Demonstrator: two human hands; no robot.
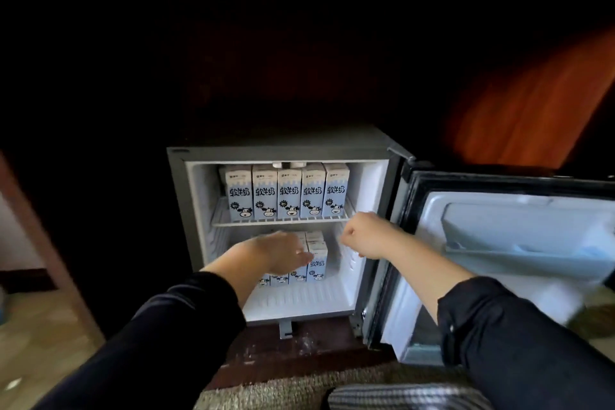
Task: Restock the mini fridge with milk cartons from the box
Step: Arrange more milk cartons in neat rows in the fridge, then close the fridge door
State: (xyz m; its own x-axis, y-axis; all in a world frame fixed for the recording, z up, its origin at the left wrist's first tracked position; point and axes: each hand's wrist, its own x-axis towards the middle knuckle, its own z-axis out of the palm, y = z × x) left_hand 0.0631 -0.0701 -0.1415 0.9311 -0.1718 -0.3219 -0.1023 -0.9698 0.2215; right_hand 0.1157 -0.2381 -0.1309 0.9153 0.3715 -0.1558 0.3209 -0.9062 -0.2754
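Note:
The mini fridge [196, 196] stands open, its door [492, 243] swung out to the right. On the upper wire shelf [283, 220] stands a row of several blue-and-white milk cartons [289, 193] with a cow print. More of the same cartons [316, 263] stand on the fridge floor. My left hand [276, 251] reaches into the lower compartment, fingers extended against the fronts of those cartons. My right hand [364, 233] hovers at the right side of the lower compartment with fingers curled and nothing visible in it. The box is not in view.
The fridge sits in a dark wooden cabinet [299, 353] with a ledge in front of it. The door's inner shelf [532, 250] juts out on the right. A woven rug [273, 389] lies below, and light flooring [43, 336] shows at left.

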